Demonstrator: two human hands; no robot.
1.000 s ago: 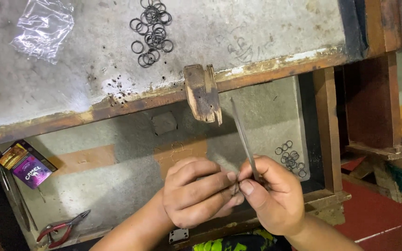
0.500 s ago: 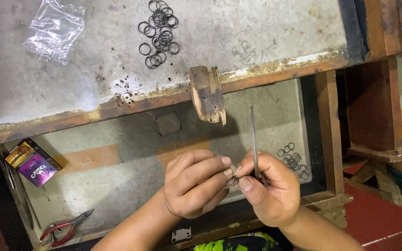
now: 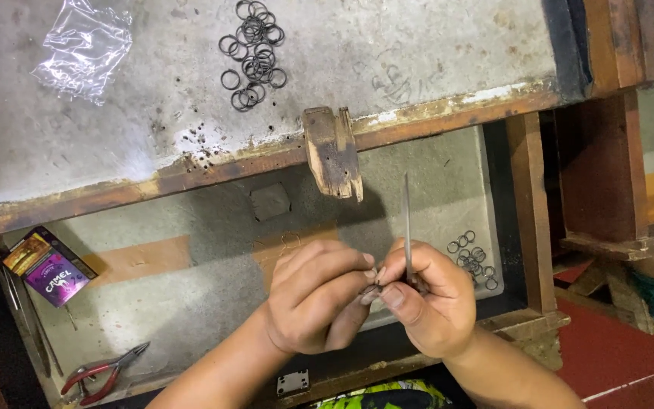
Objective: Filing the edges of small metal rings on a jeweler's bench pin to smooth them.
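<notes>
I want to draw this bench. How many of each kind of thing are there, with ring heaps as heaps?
Ring heaps: 2, one on the bench top, one in the drawer
Pliers: 1
File: 1
Plastic bag: 1
Small box: 1
Wooden peg: 1
Total: 7

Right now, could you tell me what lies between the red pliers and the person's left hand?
In the head view, only the bare grey drawer floor lies between the red pliers and the left hand.
</notes>
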